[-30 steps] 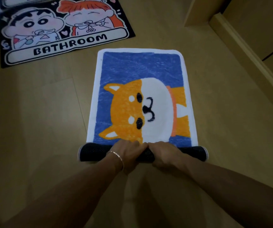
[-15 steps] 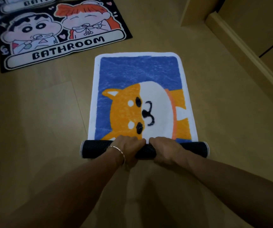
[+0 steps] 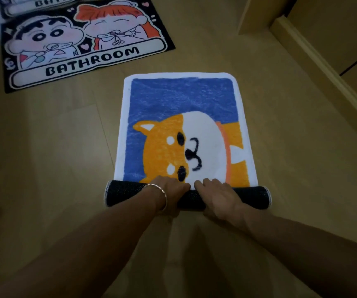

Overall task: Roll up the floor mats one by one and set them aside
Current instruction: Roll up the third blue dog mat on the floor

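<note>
A blue floor mat with an orange and white dog [image 3: 181,104] lies on the wooden floor, white-edged, its near end wound into a black-backed roll [image 3: 126,193]. My left hand [image 3: 169,192], with a thin bracelet on the wrist, grips the roll left of its middle. My right hand [image 3: 216,196] grips the roll just right of the middle. Both sets of fingers curl over the top of the roll onto the dog's face. The roll's middle is hidden under my hands.
A black cartoon mat reading BATHROOM [image 3: 83,44] lies flat at the far left, with another mat's edge [image 3: 44,3] beyond it. A wooden skirting and cabinet front [image 3: 323,67] run along the right. Bare floor surrounds the dog mat.
The roll has advanced away from me over the dog picture, covering the lower ear and reaching the lower eye. Both hands moved forward with it, still side by side.
</note>
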